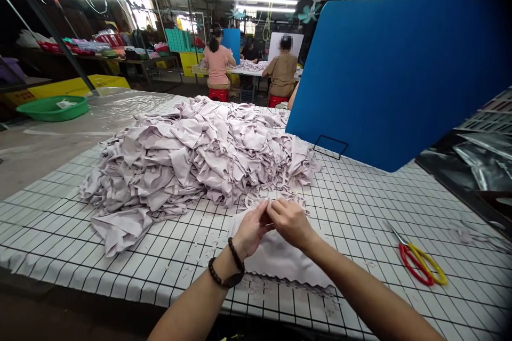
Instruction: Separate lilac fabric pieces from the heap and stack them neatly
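Closely paired, hands [294, 224] over pale cloth [280, 264], fingers [279, 208] curled, cannot tell whether pinching anything, forearms [358, 279] converging

The head camera looks forward and down across the table [360, 202].

A pale lilac cloth [286, 260] lies spread out at the near side of the checked tabletop [352, 202]. Its near edge is wavy, with darker, uneven edges showing beneath; the middle looks smooth, the far part partly hidden from where I stand.
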Motion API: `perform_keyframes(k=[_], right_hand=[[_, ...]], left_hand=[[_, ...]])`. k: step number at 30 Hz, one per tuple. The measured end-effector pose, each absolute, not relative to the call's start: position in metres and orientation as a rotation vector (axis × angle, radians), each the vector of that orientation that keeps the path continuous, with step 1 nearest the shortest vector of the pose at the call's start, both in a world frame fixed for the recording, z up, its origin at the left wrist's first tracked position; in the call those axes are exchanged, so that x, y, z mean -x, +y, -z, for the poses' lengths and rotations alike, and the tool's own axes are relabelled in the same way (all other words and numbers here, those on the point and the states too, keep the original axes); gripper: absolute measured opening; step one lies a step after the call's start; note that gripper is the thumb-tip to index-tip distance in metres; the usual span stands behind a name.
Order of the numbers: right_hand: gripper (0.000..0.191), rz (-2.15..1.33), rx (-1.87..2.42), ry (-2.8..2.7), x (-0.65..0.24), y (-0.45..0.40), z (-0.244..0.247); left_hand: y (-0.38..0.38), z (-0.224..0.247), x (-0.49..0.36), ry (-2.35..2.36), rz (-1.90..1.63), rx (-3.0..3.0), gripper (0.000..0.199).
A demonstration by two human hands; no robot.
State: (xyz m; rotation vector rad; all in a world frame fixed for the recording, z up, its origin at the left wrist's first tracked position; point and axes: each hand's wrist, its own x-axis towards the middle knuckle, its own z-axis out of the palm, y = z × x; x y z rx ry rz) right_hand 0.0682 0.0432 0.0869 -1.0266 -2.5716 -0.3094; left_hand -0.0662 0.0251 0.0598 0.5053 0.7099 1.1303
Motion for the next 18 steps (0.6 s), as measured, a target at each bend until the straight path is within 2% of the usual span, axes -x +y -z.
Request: perform_keyframes(k=[2,4,13,15,18], right_hand=[[0.029,0.352,0.983,-2.594,-0.066,0.035,-0.08],[0.036,0.213,0.965,-2.584,-0.069,0.031,-0.08],[0.033,-1.453,1.163,-1.837,-0.09,0.052,-0.095],[0.035,-1.65,1.149,-1.793,-0.086,0.055,-0.093],[0.037,-1.753,1.171,-1.74,-0.078,0.059,-0.088]], left_hand=[[0.028,-0.062,0.066,0.691,-1.14,-0.321,0.027],[0.032,-0.062,0.068,0.715,-1.15,-0.238,0.023],[0.038,-0.069,0.076,0.826,-1.119,-0.432,0.033],[0.039,-0.071,0.079,0.844,-1.092,-0.485,0.035],[0.042,-0.074,0.084,0.842,-1.047,-0.543,0.036]])
